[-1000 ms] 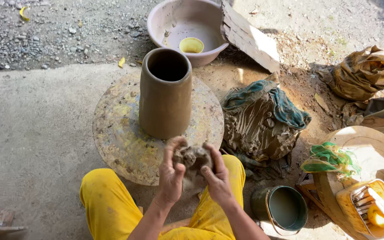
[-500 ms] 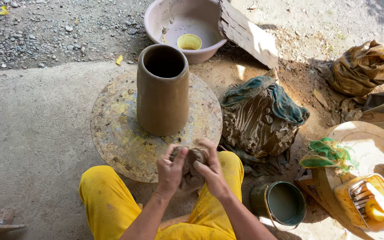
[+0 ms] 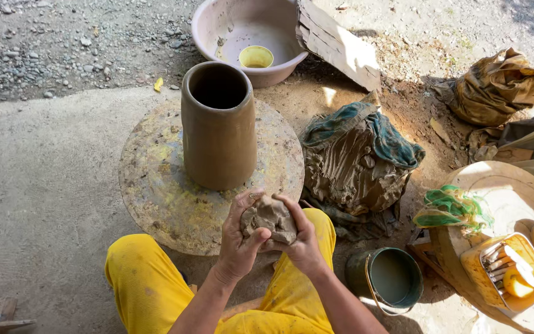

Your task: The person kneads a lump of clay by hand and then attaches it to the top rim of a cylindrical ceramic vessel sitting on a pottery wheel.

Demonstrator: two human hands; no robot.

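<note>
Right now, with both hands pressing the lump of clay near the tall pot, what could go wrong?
1. The left hand and right hand work the clay lump close to the base of the tall clay pot; a stray knuckle could dent its wall if it is still soft.
2. The lump is held above the round wheel disc; dropped bits might stick there.
3. The small bucket stands by the right arm; an elbow may tip it.

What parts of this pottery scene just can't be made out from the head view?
- Underside of the clay lump: covered by the left hand and right hand.
- Floor of the tall clay cylinder: lost in shadow.
- Clay heap: partly draped by a green cloth.
- Contents of the orange tray: too small to tell.
- Small bucket: murky liquid hides its bottom.
</note>
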